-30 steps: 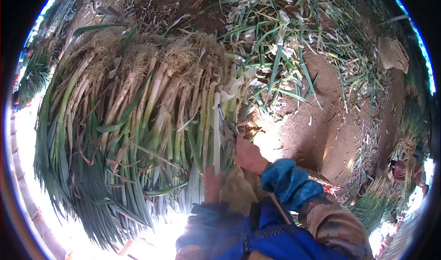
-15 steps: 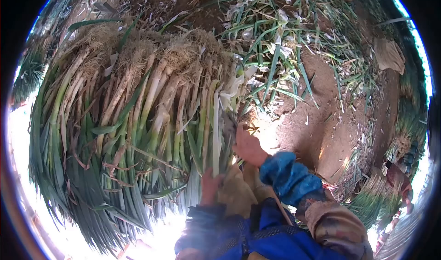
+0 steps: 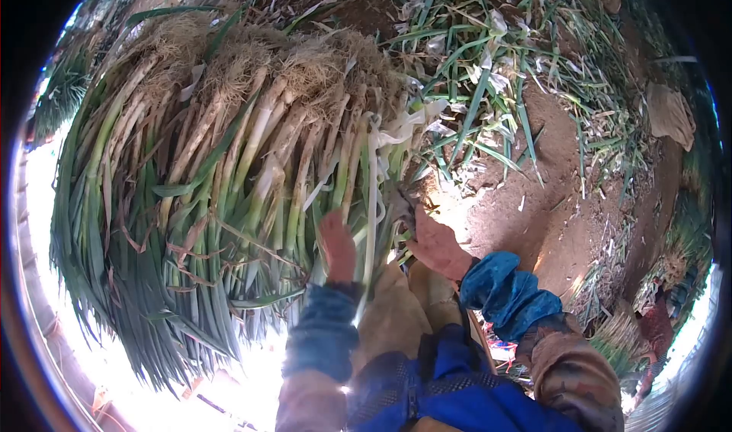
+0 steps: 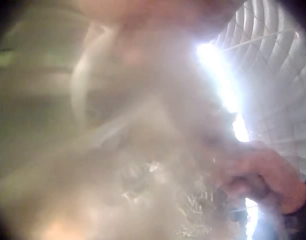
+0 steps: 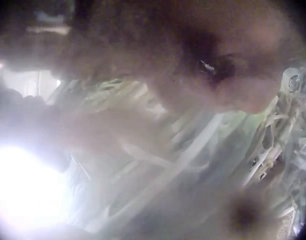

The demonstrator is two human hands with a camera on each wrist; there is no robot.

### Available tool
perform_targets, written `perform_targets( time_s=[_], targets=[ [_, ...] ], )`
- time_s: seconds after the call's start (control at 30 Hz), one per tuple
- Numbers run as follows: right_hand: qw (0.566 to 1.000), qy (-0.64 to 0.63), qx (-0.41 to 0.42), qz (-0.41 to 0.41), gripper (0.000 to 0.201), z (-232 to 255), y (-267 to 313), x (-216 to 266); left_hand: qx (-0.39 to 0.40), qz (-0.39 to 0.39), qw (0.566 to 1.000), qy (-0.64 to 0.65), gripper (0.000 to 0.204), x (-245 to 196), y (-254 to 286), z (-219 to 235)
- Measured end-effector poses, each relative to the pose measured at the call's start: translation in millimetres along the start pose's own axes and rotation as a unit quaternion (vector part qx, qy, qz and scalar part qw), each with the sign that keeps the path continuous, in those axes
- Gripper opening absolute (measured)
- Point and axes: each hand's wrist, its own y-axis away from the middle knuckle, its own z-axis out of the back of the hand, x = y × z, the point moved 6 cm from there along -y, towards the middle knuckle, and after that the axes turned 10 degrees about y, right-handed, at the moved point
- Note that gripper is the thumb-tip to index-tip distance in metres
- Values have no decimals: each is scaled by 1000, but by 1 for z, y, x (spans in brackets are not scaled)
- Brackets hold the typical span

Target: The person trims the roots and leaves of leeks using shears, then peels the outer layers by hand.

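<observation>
Heaped green onions [image 3: 221, 165], pale stalks, matted roots, dark leaves, your left hand [image 3: 338, 243] flat on them, right hand [image 3: 435, 243] gripping one stalk's peel, fingers curled.

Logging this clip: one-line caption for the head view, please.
Both hands, left hand and right hand, work at a big bundle of green onions on bare soil.

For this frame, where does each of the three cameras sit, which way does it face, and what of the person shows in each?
Head: worn on the head, facing forward and down at the pile of green onions on bare soil; shows the left hand, right hand and blue sleeves.
Left wrist: on the left wrist, very close and hazy; a hand shows at lower right.
Right wrist: on the right wrist, blurred, facing pale green stalks; skin fills the top.
Shared: head and right wrist views both show onion stalks.
</observation>
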Motion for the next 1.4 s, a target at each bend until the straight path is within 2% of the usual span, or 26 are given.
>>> perform_targets(
  time_s=[0.07,0.13,0.17,0.27,0.37,0.4,0.47,0.5,0.57,0.67,0.7,0.8,0.87,0.9,0.93,1.0,1.03,1.1,1.23,1.3,1.33,1.4],
  targets=[
    [999,-20,9,24,76,0,1,10,-9,1,997,-77,32,28,-23,-13],
    [998,-33,41,26,74,-1,9,26,104,163,980,-56,32,44,-24,-16],
    [997,-55,56,23,68,3,18,33,163,243,955,-45,32,49,-18,-18],
    [985,-93,144,-15,61,16,39,63,130,144,980,39,35,69,-18,-10],
    [968,-128,211,-44,57,22,58,89,130,90,985,65,39,78,-12,7],
    [973,-127,189,-31,56,24,58,94,145,126,970,151,39,77,-9,11],
    [982,-122,147,-6,53,24,58,101,171,196,911,321,40,62,0,24],
    [985,-113,129,0,57,21,55,99,133,248,870,405,36,51,8,30],
    [991,-96,95,13,65,18,48,95,151,261,850,432,35,62,9,30],
    [982,-86,170,-20,67,35,67,111,166,276,829,458,35,62,15,29],
    [981,-94,167,-14,67,35,71,114,171,280,823,463,36,60,18,29],
    [981,-108,157,-22,65,31,73,117,171,191,935,245,34,54,25,45],
    [983,-95,149,-52,64,18,43,105,111,172,962,180,34,42,41,58],
    [992,-87,91,-32,62,9,24,95,81,163,972,146,33,40,52,65],
    [996,-79,33,-13,59,-1,7,84,95,167,969,152,33,52,67,62],
    [999,-40,-27,7,57,-9,-25,73,123,175,963,163,32,86,92,53],
    [998,-19,-56,18,56,-6,-32,72,129,173,961,171,32,78,97,58],
    [999,-12,-36,0,54,-9,-31,71,142,171,956,189,31,61,111,65],
    [998,-18,46,-33,50,-7,4,83,131,239,934,231,28,64,129,64],
    [997,20,51,-54,49,-8,3,81,130,258,925,245,28,57,127,66],
    [996,37,54,-64,48,-10,2,80,127,239,934,233,28,58,128,66],
    [999,32,-10,-27,50,-16,-20,68,118,201,950,208,27,65,130,62]
  ],
)
